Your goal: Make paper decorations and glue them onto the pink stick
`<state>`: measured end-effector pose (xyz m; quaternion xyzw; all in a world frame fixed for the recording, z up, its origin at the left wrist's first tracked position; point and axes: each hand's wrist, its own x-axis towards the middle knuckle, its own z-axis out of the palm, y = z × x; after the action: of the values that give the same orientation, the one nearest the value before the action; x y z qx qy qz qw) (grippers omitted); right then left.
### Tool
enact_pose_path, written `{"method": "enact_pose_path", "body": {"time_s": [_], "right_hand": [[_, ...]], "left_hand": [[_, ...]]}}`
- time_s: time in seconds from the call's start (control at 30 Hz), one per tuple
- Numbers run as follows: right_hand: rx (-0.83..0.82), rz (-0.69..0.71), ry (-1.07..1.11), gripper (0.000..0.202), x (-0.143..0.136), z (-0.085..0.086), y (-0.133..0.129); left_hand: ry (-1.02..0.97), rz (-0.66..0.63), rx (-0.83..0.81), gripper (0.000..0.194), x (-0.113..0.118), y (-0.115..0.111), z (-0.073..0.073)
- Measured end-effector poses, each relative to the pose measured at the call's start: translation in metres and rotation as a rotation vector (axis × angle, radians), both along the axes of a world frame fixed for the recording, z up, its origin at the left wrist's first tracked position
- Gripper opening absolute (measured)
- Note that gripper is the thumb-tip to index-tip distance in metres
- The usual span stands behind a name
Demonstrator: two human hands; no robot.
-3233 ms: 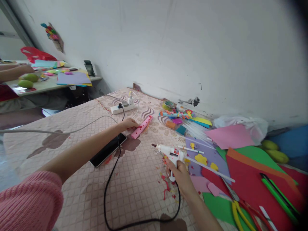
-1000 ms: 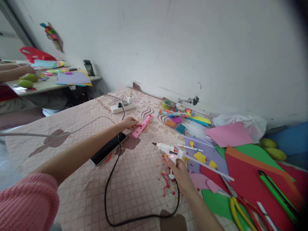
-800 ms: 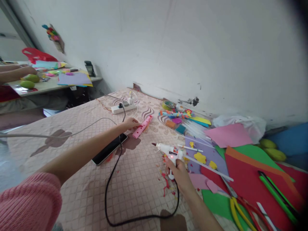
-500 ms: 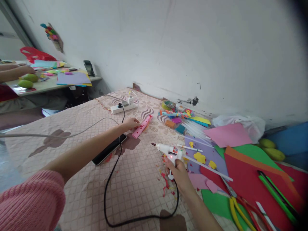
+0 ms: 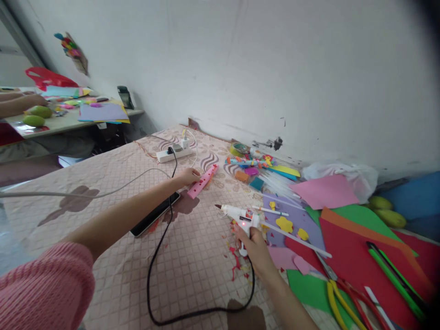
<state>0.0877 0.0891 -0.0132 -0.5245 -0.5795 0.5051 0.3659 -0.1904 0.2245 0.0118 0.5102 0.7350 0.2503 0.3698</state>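
Note:
My left hand (image 5: 188,177) is stretched across the table, its fingers closed at the edge of a pink strip with red dots (image 5: 203,181). My right hand (image 5: 252,239) is wrapped round the handle of a white glue gun (image 5: 239,215), whose dark nozzle points left and whose small red light glows. A black cord (image 5: 150,279) loops from the gun over the cloth to a white power strip (image 5: 174,154). Beneath my left forearm lies a dark phone (image 5: 155,214).
Purple paper (image 5: 294,220), red paper (image 5: 360,261), scissors (image 5: 330,279), a green-handled tool (image 5: 395,279) and clear glue sticks (image 5: 280,185) crowd the right side. Red scraps lie near the gun. Another person's hands (image 5: 30,101) are at a second table, back left.
The view has shifted very slightly. Both hands keep their places and their holds.

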Motion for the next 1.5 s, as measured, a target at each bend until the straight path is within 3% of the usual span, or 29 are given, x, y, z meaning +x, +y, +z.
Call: {"method": "enact_pose_path", "body": {"time_s": [0.83,1.1,1.33,1.5], "right_hand": [[0.019,0.016,-0.024,0.04,0.002,-0.002,0.001],[0.021,0.009,-0.018,0.041,0.001,0.001,-0.001],[0.143,-0.089,-0.13,0.035,-0.002,0.012,0.009],[0.381,-0.075,-0.313,0.028,-0.01,0.019,0.029]], "left_hand": [[-0.07,-0.018,0.017,0.032,-0.009,-0.002,-0.004],[-0.131,0.014,0.09,0.026,-0.01,-0.013,-0.001],[-0.154,0.067,0.275,0.036,-0.007,-0.027,0.002],[-0.172,0.019,0.411,0.048,-0.002,-0.055,0.006]]}}
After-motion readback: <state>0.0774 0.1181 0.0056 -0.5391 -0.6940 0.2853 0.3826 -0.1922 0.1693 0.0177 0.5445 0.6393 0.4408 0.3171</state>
